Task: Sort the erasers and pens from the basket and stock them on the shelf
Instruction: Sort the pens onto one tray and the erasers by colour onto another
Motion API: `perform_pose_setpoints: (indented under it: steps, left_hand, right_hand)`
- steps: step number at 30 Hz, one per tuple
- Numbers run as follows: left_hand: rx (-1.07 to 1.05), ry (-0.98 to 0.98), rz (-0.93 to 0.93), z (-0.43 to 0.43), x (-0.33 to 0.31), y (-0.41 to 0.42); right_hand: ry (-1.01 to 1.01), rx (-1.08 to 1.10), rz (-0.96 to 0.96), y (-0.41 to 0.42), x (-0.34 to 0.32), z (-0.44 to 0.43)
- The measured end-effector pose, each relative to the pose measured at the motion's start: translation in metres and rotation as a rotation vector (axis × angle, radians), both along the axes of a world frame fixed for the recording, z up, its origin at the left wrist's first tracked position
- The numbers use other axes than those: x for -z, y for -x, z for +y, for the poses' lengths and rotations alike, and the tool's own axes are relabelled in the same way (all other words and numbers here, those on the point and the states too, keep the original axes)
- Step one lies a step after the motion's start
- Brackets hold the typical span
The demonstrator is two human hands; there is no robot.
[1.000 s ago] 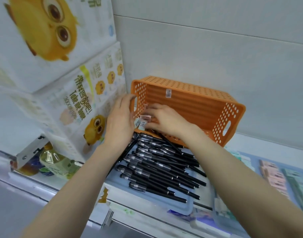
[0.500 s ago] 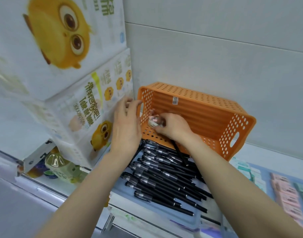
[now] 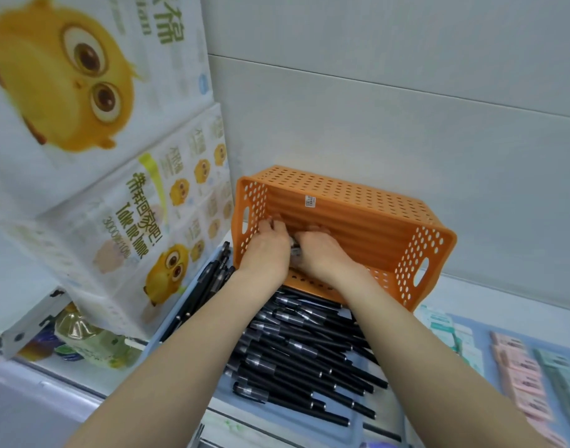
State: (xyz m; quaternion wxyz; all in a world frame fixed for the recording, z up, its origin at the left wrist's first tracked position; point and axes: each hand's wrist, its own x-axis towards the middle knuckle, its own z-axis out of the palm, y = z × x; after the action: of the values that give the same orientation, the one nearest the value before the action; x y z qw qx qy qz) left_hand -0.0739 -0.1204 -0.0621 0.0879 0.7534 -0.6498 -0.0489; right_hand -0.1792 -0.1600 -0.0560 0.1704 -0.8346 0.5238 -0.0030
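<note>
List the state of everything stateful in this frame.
orange basket: tipped on its side, opening toward the camera, lower wall over the pens' far ends.
left hand: inside the basket, grip unclear.
right hand: inside the basket beside the left, grip unclear.
small labelled item: between the two hands.
black pens: lying piled in the tray.

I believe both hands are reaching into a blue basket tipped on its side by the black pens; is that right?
Not quite: the head view shows the basket is orange, not blue. The left hand and right hand do reach into it, beside the black pens.
</note>
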Motion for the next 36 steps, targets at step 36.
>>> perform_pose_setpoints:
  steps: [36]
  left_hand:
    - [0.311,-0.073,0.185,-0.016,0.002,0.001]
  right_hand:
    - [0.014,0.187,-0.203,0.043,-0.005,0.014]
